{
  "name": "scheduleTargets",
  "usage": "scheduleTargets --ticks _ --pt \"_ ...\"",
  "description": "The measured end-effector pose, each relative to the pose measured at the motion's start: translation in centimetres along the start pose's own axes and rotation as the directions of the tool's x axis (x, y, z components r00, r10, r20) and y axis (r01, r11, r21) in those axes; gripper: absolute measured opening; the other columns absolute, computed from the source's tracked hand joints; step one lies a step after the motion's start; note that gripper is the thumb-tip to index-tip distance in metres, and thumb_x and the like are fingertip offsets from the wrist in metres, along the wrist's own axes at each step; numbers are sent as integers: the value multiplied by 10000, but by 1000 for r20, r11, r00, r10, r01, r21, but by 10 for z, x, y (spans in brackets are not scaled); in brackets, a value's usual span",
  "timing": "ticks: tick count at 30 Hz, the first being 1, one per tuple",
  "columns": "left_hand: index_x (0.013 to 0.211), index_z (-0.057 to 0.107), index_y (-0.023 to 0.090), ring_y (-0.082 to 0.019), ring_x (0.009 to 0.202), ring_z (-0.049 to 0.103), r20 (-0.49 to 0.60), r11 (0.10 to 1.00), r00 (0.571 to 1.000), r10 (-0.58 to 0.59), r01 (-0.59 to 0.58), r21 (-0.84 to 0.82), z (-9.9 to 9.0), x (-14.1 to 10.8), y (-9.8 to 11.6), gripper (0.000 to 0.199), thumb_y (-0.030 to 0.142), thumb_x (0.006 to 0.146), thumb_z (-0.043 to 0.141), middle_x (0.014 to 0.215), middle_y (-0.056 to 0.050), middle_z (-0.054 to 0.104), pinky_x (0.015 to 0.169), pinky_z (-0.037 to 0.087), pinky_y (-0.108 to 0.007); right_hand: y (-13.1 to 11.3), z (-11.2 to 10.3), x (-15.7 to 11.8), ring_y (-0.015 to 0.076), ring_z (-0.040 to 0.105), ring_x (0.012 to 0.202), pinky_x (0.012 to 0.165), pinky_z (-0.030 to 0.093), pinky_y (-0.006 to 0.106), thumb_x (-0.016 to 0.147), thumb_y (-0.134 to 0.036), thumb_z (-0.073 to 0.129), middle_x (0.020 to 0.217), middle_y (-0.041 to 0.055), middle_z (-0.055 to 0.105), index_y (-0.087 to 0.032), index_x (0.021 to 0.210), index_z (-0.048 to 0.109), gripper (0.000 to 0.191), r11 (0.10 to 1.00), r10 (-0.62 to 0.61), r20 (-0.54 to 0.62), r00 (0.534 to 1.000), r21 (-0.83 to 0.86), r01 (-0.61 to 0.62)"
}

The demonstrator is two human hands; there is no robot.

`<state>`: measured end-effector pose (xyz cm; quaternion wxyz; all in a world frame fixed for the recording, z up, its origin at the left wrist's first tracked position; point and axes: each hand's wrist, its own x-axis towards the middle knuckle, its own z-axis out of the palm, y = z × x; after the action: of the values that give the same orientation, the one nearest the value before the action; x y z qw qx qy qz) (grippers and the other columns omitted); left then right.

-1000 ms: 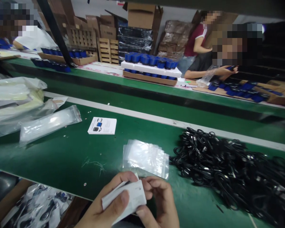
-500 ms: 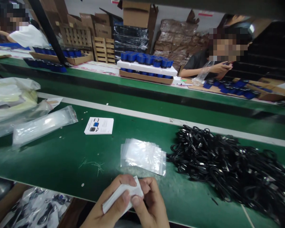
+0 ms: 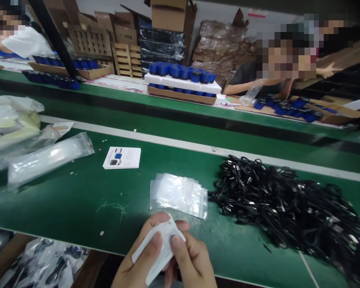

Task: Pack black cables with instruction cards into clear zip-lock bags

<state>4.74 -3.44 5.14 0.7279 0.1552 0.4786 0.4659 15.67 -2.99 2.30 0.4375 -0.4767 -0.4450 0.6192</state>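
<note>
At the near edge of the green table, my left hand point(image 3: 142, 250) and my right hand point(image 3: 193, 258) both grip a small white paper item point(image 3: 160, 251), thumbs on top and fingers beneath. It is tilted, and its underside is hidden. Just beyond my hands lies a fanned pile of clear zip bags point(image 3: 180, 195). A stack of printed white cards point(image 3: 123, 157) rests further back to the left. On the right spreads a large heap of coiled black cables point(image 3: 282, 204).
Plastic packs point(image 3: 51, 158) lie at the left. Below the table edge, bottom left, is a box of bagged cables point(image 3: 45, 260). Across the green table point(image 3: 78, 204), a raised shelf holds blue items point(image 3: 180, 72). People sit or stand beyond it.
The white paper item is turned more upright and shows more of its face. My right thumb now lies flat on it. The view has shifted slightly, and the person at the back right has moved their arms.
</note>
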Motion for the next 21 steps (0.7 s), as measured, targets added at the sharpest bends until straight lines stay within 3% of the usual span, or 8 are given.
scheduleTargets --ticks 4,7,10,16,18,21 --pt "1242 534 321 -140 618 595 150 999 988 32 -29 -25 -2 5 2 615 465 687 757 1264 -99 600 529 530 -305 -9 -2 5 52 400 287 311 300 156 827 -653 484 415 -31 499 -172 573 502 545 997 82 -36 996 5 -82" --pt "1127 611 281 -162 634 613 250 998 967 38 -24 -58 -3 10 5 475 427 698 757 1244 -98 606 537 548 -336 -13 -4 7 44 382 278 297 278 146 800 -682 497 395 -47 466 -177 546 470 566 993 119 -18 993 18 -118" --pt "979 628 236 -149 569 609 208 996 977 56 -40 -81 -1 13 7 295 442 774 677 1092 -82 666 486 538 -315 -12 -5 7 50 415 305 330 315 144 808 -673 499 398 -38 478 -172 545 473 567 990 129 11 992 52 -129" --pt "951 552 238 -23 316 478 100 999 994 45 -42 -32 3 15 8 338 505 768 650 1045 -67 685 287 371 -152 -3 3 2 55 466 371 429 406 170 798 -666 526 487 -8 536 -141 611 563 559 980 86 150 985 167 -111" --pt "957 539 242 -17 278 465 59 999 997 44 -44 -10 5 15 7 356 525 766 639 1058 -69 682 257 346 -142 0 6 0 51 438 357 404 377 163 803 -682 500 462 -20 501 -148 585 544 578 984 95 133 987 140 -113" --pt "941 547 235 -60 346 535 30 996 997 68 -66 -60 9 14 4 338 506 765 645 1031 -75 692 290 405 -165 2 8 -3 40 344 326 353 293 158 802 -701 474 413 -49 424 -162 554 514 594 991 118 46 992 65 -121"
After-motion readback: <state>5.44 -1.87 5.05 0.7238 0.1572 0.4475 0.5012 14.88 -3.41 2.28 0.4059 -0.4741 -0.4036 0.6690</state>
